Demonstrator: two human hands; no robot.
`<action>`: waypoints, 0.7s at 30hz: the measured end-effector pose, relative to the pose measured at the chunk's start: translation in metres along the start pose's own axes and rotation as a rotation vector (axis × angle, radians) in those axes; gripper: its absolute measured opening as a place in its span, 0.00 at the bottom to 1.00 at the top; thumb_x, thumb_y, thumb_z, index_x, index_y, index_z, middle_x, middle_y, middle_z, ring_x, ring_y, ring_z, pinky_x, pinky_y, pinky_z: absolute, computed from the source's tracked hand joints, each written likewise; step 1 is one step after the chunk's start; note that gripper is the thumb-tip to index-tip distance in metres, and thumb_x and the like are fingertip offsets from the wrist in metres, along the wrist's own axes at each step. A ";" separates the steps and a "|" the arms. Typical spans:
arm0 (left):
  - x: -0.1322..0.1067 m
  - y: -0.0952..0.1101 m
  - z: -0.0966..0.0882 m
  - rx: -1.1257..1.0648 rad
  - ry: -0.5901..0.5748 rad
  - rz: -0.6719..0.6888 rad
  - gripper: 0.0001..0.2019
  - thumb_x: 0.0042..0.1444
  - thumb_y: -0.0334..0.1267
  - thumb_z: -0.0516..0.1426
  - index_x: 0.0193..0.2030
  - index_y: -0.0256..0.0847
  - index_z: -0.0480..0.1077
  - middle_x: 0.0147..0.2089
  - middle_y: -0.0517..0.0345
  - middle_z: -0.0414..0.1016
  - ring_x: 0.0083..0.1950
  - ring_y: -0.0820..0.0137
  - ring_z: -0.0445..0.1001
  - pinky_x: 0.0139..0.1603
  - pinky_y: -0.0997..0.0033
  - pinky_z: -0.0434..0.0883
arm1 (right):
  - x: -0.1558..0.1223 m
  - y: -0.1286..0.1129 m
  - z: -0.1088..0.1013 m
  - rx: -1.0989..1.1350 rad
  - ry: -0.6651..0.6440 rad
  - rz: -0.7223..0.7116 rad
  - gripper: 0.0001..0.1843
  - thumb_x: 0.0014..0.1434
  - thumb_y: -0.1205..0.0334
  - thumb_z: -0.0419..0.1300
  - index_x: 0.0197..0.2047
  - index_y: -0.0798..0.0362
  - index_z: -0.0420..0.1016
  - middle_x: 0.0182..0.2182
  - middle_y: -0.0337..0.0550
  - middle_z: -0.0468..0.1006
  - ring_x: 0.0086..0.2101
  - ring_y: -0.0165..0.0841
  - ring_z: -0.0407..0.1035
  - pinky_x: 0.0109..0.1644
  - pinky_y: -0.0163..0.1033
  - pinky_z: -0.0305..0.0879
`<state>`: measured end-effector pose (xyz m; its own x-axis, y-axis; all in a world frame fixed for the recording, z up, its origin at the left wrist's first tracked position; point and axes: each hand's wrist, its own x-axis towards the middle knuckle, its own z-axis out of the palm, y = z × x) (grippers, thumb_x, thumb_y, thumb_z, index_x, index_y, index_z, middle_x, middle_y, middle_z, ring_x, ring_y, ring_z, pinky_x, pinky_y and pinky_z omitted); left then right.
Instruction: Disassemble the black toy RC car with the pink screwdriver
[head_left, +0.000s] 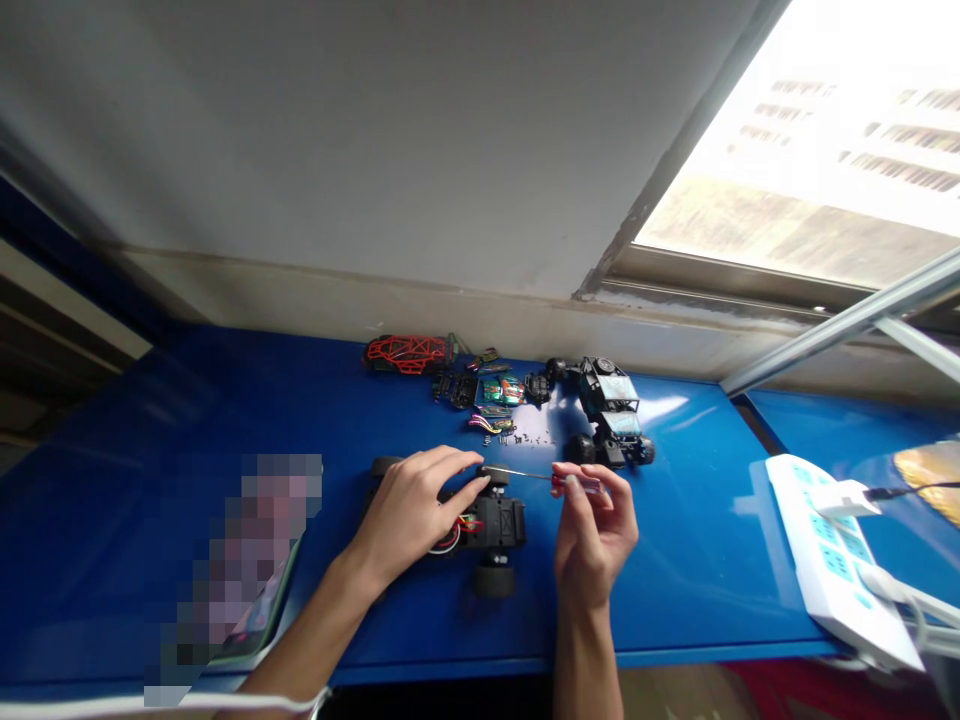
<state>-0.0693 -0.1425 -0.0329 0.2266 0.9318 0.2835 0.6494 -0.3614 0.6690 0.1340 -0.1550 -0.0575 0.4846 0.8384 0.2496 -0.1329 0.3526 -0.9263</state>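
Observation:
A black toy car chassis (501, 522) lies on the blue table, with its wheels out to the sides and red, green and white wires showing. My left hand (420, 505) covers its left part, with thumb and index finger at the far wheel (493, 476). My right hand (598, 530) grips a screwdriver (577, 484) by its red, see-through handle. The thin shaft points left and its tip is at that far wheel, close to my left fingertips. Whether the tip sits in a screw is too small to tell.
Behind lie a red cage body (411, 354), a green-orange car shell (502, 390), loose screws (517, 438) and a black-and-light-blue toy buggy (611, 405). A white power strip (825, 555) with plugs is at the right. A partly blurred-out flat object (259, 615) lies left.

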 end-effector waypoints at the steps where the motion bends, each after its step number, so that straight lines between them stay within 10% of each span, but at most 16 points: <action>1: 0.000 0.000 0.000 -0.009 -0.002 0.006 0.08 0.68 0.42 0.61 0.50 0.45 0.79 0.51 0.56 0.84 0.51 0.63 0.82 0.55 0.65 0.76 | 0.000 0.000 0.000 -0.002 -0.011 0.004 0.11 0.62 0.62 0.69 0.46 0.51 0.76 0.38 0.46 0.86 0.36 0.37 0.80 0.37 0.41 0.75; 21: -0.001 -0.003 -0.002 -0.101 0.087 0.076 0.08 0.68 0.33 0.59 0.45 0.43 0.82 0.45 0.55 0.85 0.44 0.66 0.82 0.49 0.66 0.77 | 0.000 -0.002 0.000 -0.037 -0.042 0.008 0.09 0.62 0.62 0.69 0.46 0.51 0.76 0.36 0.45 0.86 0.34 0.37 0.80 0.37 0.42 0.75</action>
<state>-0.0730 -0.1428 -0.0335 0.2060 0.8968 0.3916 0.5557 -0.4366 0.7076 0.1341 -0.1551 -0.0551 0.4469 0.8582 0.2526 -0.1048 0.3307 -0.9379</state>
